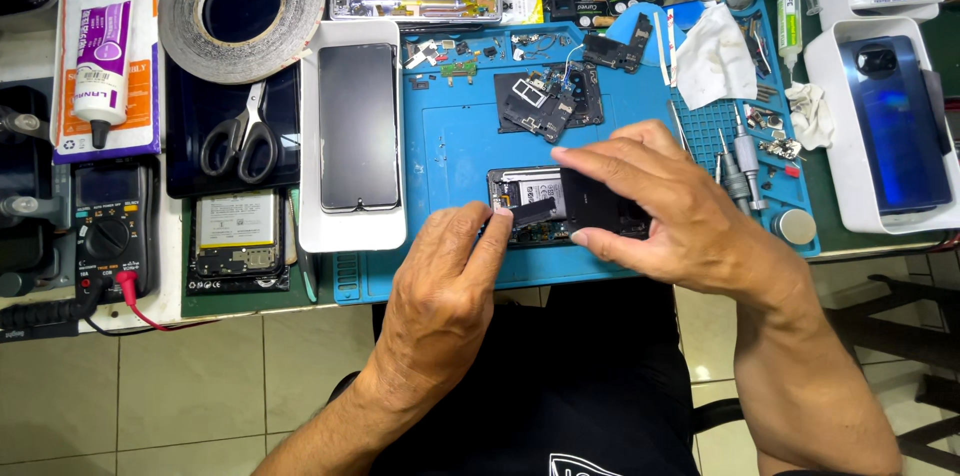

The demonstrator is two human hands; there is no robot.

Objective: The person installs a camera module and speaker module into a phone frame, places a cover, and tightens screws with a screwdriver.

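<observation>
Blue silicone work mat [450, 151], centre of the frame: the largest item, laid over the bench edge so that loose parts stay on one soft surface. White tray [312, 126], left of the mat: holds a dark phone screen [359, 126] lying flat, seemingly parked out of the way. Second white tray [828, 136], right edge of the frame: holds a blue phone back cover [898, 126], likewise set apart. Roll of double-sided tape [242, 6], upper left, with scissors [241, 141] just below it, both within reach. Multimeter [108, 231], lower left, its red lead trailing off the bench. Opened phone [525, 211], lower centre of the mat: lies flat with its internals showing, directly under both hands. Right hand [665, 211]: grasps a flat black battery-like block [600, 201] by its edges, thumb below and fingers above, keeping it over the phone body; whether it rests in its bay cannot be told. Left hand [445, 281]: loosely curled, index finger and thumb pressing at a small black part near the phone's left end, seemingly to steady it. Removed black covers [545, 101], upper centre of the mat, grouped together. Screwdriver handles [745, 166], right side of the mat, stood beside scattered screws.
</observation>
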